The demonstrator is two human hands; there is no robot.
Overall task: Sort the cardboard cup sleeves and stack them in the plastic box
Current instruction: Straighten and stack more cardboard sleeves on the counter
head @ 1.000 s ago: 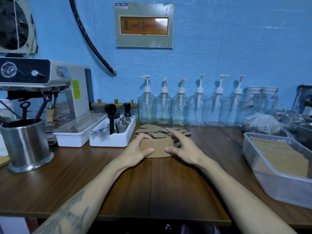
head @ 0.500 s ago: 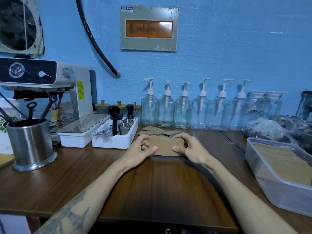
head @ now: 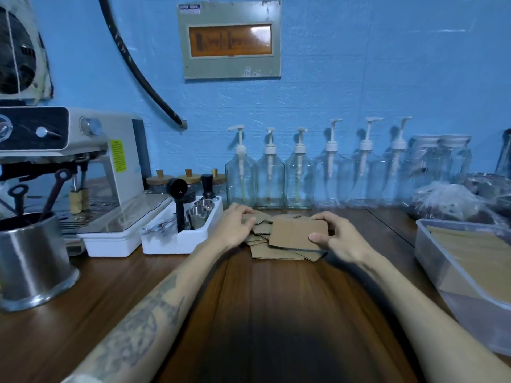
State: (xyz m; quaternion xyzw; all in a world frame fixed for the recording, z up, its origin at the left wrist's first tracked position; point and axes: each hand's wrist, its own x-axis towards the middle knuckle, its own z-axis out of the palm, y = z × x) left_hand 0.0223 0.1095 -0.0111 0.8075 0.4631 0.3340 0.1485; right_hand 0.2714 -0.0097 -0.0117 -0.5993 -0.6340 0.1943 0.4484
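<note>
the right hand (head: 341, 239) pinches a small stack of flattened cardboard cup sleeves (head: 297, 233), thumb on top at its near right corner and fingers curled round the right edge, the stack held slightly raised over the wooden counter (head: 276, 313). the left hand (head: 235, 225), at 9 o'clock from the stack, rests palm down with fingers curled over the loose sleeves (head: 265, 251) scattered flat on the counter beneath and at 7 o'clock of the stack; whether it grips one i cannot tell. the clear plastic box (head: 431, 252) sits at 3 o'clock near the counter's right edge, well apart from the hands, already holding a layer of sleeves. a row of glass pump bottles (head: 269, 181) stands at 12 o'clock against the blue wall, a white tool tray (head: 179, 239) and espresso machine (head: 110, 167) at 9 to 10 o'clock.
</note>
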